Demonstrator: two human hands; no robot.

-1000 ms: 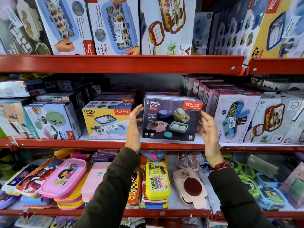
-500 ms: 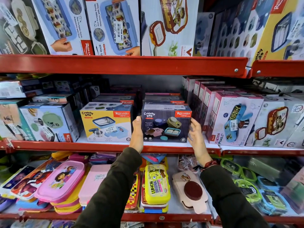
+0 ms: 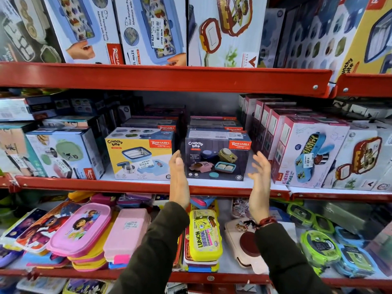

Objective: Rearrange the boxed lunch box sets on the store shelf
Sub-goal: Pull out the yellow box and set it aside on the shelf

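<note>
A dark Crunchy Bite lunch box set box stands on the middle red shelf, upright and facing me, with similar boxes lined up behind it. A yellow Crunchy Bite box stands just to its left. My left hand is open in the gap between the two boxes, at the dark box's left edge. My right hand is open and blurred, a little off the dark box's right side, holding nothing.
White and pink Kidzee Plus boxes crowd the right of the middle shelf, a green-lunchbox carton the left. Large boxes fill the top shelf. Loose plastic lunch boxes, pink and yellow, lie on the lower shelf under my arms.
I pushed the dark box back onto the shelf beside the yellow one and let it go. Both hands have come off its sides and opened.
</note>
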